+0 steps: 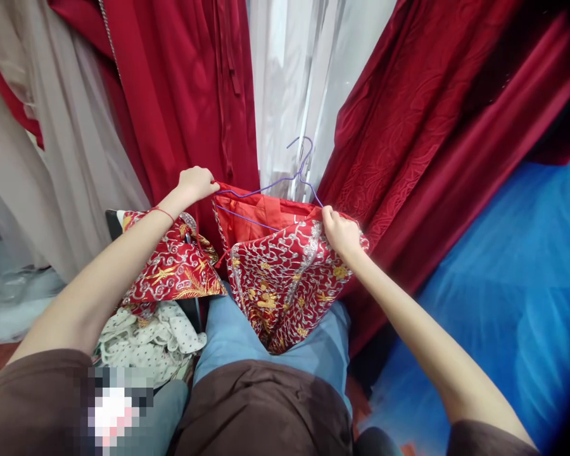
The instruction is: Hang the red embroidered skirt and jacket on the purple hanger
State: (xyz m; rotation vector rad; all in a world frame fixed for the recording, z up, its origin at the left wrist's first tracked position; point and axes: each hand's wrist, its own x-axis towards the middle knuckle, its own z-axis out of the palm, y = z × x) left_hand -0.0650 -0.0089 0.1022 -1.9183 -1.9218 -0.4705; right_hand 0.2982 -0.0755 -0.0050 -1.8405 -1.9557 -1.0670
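A red embroidered garment (289,272) with silver scrollwork and gold flowers hangs in front of my lap, its red lining and an "L" mark showing at the top. A thin purple wire hanger (308,149) runs inside the opening, hook upward. My left hand (198,183) is closed on the garment's upper left corner, at the hanger's end. At the upper right edge, my right hand (342,231) grips the fabric with the fingers partly hidden behind it. The hanger's right end is covered by that hand.
To the left, a similar red embroidered piece (171,266) lies over white dotted cloth (156,335). Long red dresses (185,82) and white fabric (289,69) hang ahead. Blue tulle (494,304) spreads on the right, and pale gowns (80,126) hang at left.
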